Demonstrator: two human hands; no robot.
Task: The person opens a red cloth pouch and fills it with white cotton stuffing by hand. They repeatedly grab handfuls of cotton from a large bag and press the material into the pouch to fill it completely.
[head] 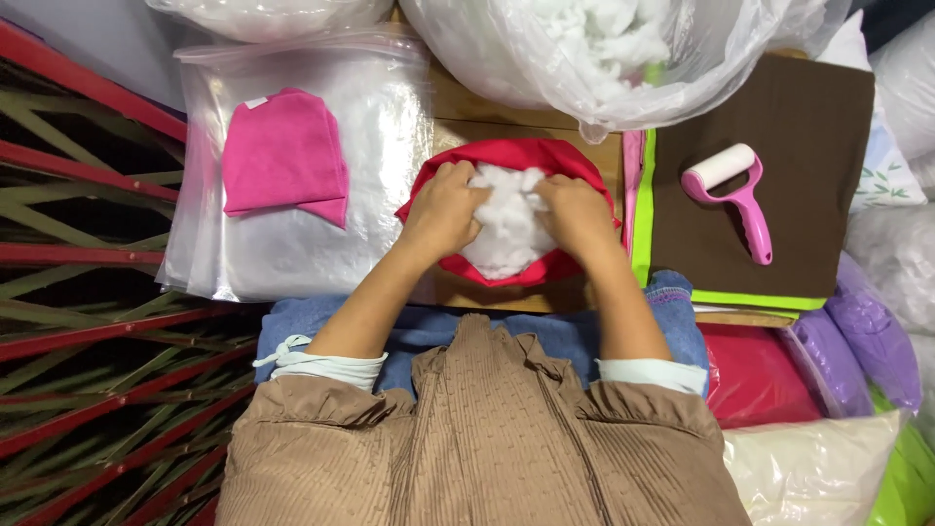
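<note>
Both hands are pressed into white stuffing (506, 229) that bulges from the mouth of a red cover (521, 156), which lies at the middle of the wooden bench (506, 117), close to its near edge. The left hand (443, 209) is curled, fingers dug into the stuffing at the cover's left rim; the right hand (577, 214) is curled likewise at the right rim. Neither is spread wide. The step looks like packing the filling down into the cover. Judging by how much still stands proud of the opening, the next push calls for even pressure toward the far end, with the rim held so it does not roll back.

On the bench's left half lies a flat clear zip bag (292, 166) with a folded pink cloth (282, 156) on it, a small white tag at the cloth's top. At the far edge sits a big clear sack (682, 58) of white filling. To the right lies a brown fabric square (808, 127) edged in green, a pink lint roller (735, 190) on top. Beyond the right near corner are clear-wrapped red, purple and cream cushions (818, 468).
</note>
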